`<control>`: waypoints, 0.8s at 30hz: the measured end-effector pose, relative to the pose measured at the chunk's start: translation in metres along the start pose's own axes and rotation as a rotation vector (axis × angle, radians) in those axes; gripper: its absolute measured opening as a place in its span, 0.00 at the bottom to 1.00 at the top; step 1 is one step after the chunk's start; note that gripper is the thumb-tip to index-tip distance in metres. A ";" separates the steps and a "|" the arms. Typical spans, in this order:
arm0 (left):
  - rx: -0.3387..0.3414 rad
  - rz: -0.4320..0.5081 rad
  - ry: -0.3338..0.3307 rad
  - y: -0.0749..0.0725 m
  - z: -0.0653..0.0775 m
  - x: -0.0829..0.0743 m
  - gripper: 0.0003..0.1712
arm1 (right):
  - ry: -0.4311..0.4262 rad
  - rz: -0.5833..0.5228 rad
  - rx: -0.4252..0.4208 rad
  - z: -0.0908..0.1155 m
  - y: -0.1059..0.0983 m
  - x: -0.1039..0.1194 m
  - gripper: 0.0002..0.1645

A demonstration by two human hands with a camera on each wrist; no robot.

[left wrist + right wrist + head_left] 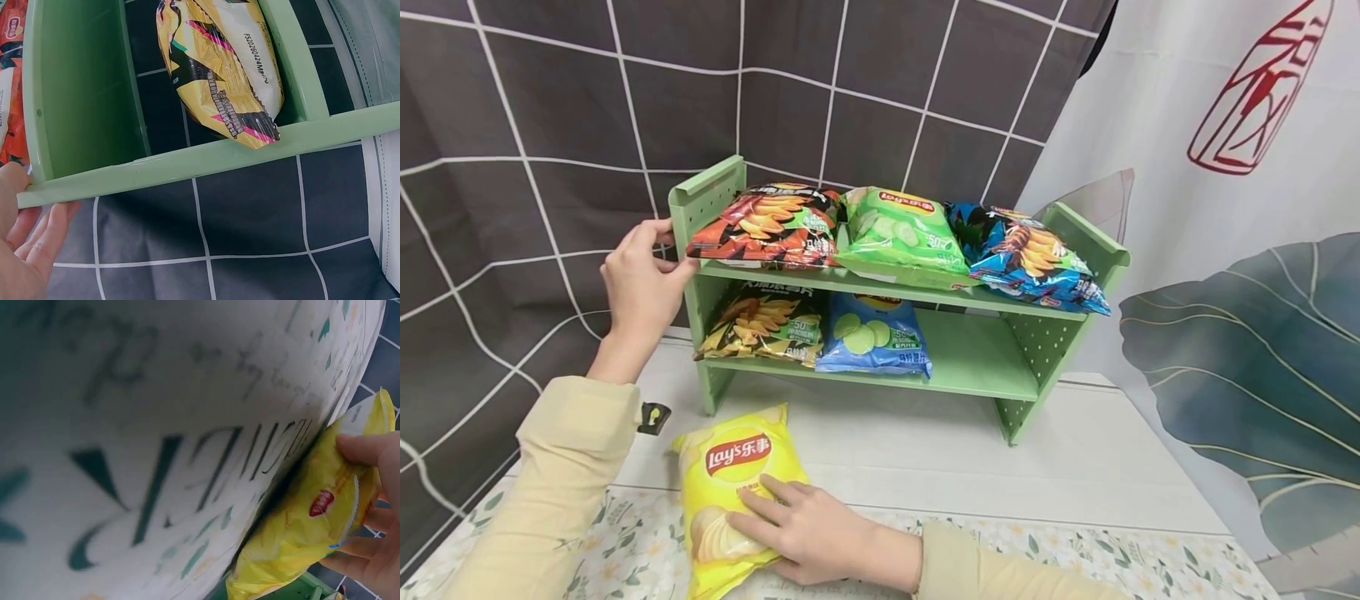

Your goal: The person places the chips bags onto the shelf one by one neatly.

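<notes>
My left hand [646, 279] grips the upper left side panel of a green two-tier shelf [981, 346], thumb in front and fingers behind. In the left wrist view its fingers curl round the panel's edge, near a red bag of chips [778, 225]. Below, a yellow bag of Lay's chips [718, 492] lies on the tabletop. My right hand [823, 529] holds that bag by its right side, fingers spread over the front; in the right wrist view the thumb presses the bag's side [306, 500].
On the upper tier are also a green chip bag [906, 233] and a dark blue one [1030, 258]. A gold-black bag [767, 325] and a light blue bag [876, 333] sit on the lower tier. A dark tiled-pattern curtain [572, 100] hangs behind; floral cloth [1075, 550] covers the front.
</notes>
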State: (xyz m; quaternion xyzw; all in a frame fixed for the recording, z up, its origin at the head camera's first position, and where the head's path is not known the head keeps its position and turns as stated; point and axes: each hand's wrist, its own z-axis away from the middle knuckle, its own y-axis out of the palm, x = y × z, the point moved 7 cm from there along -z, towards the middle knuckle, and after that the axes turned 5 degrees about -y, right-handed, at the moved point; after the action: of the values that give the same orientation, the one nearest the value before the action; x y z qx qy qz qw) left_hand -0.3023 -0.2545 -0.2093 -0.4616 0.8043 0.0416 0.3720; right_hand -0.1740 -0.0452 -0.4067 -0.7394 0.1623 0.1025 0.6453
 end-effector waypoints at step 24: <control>0.001 0.002 -0.011 0.000 0.000 0.001 0.23 | 0.078 0.114 -0.331 0.019 -0.033 -0.012 0.26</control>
State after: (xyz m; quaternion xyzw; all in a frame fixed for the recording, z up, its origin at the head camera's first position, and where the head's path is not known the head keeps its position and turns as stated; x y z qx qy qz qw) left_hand -0.3023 -0.2550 -0.2095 -0.4602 0.8027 0.0441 0.3769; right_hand -0.1720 -0.0218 -0.3748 -0.8285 0.2099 0.1353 0.5012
